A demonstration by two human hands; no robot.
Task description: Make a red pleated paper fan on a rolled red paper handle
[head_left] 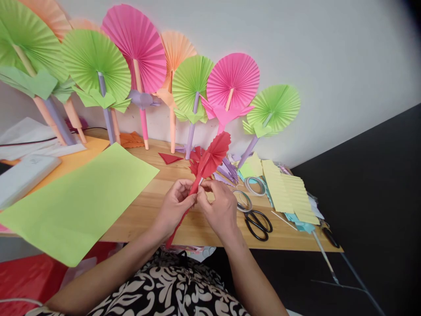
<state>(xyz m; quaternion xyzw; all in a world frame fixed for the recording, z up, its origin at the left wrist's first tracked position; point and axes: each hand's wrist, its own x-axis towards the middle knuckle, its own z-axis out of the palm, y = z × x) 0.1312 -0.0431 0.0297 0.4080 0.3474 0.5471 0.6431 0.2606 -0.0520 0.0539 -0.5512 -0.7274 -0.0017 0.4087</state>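
Observation:
A red pleated paper fan (214, 154) on a rolled red stem is held up over the near part of the table. My left hand (176, 206) is closed around the stem, thumb against it. Just to the right, my right hand (219, 204) pinches at the stem with thumb and forefinger, where a thin whitish strip shows beside the red paper; I cannot make out exactly what the fingertips hold. The lower end of the stem slants down past the table's front edge. A red paper triangle (170, 158) lies behind my left hand.
Several finished paper fans, such as a pink one (233, 81), lean on the wall. Black scissors (258, 224) and tape rolls (255, 186) lie at right, near pleated yellow paper (286, 188). A green sheet (82, 202) covers the left, overhanging the edge of the wooden table (210, 235).

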